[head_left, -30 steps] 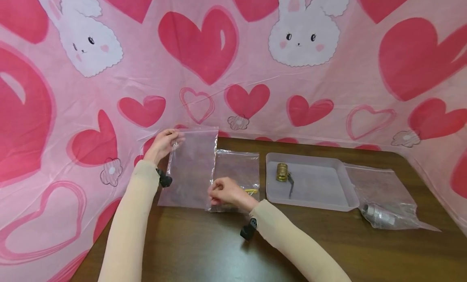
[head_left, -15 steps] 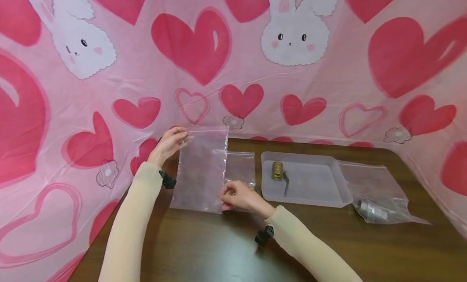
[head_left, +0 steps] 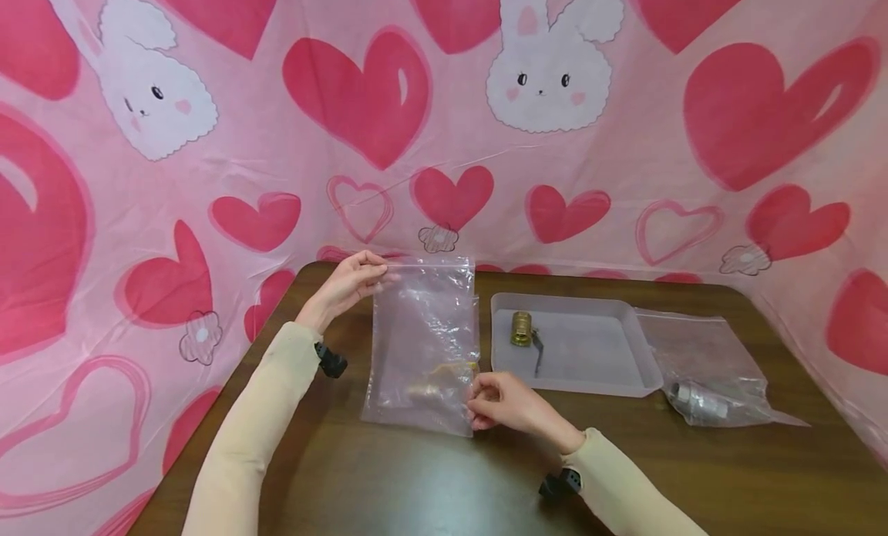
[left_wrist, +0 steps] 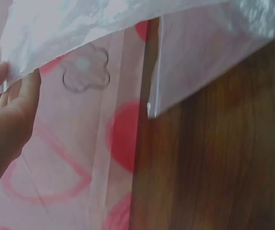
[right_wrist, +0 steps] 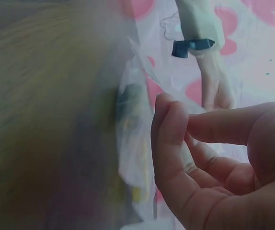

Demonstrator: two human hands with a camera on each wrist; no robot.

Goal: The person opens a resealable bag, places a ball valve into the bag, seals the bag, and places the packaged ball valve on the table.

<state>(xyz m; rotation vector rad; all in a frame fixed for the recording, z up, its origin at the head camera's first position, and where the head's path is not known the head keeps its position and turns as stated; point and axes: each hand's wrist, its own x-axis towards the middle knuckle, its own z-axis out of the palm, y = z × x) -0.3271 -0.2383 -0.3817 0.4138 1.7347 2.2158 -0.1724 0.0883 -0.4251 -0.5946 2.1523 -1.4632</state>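
Observation:
A clear zip-lock bag (head_left: 412, 328) stands raised between both hands in the head view. My left hand (head_left: 347, 285) pinches its upper left corner by the zip strip. Thumb and fingertips of my right hand (head_left: 513, 405) pinch its lower right edge. Behind it lies a second zip-lock bag (left_wrist: 190, 62), largely covered in the head view. That bag holds a brass-coloured piece with a yellow strip (right_wrist: 136, 191), seen blurred through the film. Whether the raised bag holds anything is hard to tell.
Right of the bags, a translucent tray (head_left: 590, 385) holds a brass valve (head_left: 522, 329) with a grey lever. Past it, another zip-lock bag (head_left: 708, 343) contains a metal fitting (head_left: 697, 401). A pink heart-print cloth (head_left: 361, 81) hangs behind the wooden table (head_left: 416, 490).
Both hands have carried the raised bag right and toward me, so that it now covers most of the second bag. The tray and its valve keep their place.

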